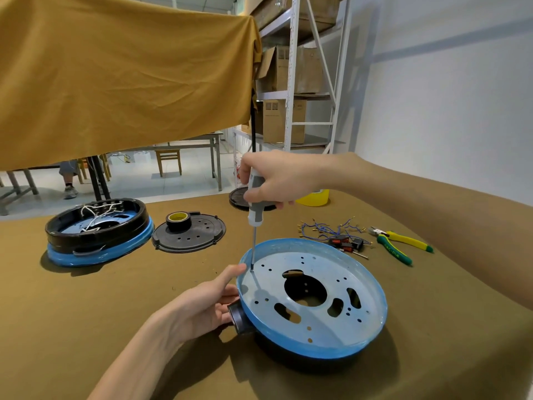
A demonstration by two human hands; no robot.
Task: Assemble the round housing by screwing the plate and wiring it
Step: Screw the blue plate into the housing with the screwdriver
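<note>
**Screwdriver set on the plate's rim hole**

The round housing sits lower right of centre on the tabletop, its pale plate facing up. The right hand grips the screwdriver upright, tip at the plate's left edge. The left hand steadies the housing's left side, fingers relaxed, thumb on the rim. Wires and pliers lie right of centre.
</note>
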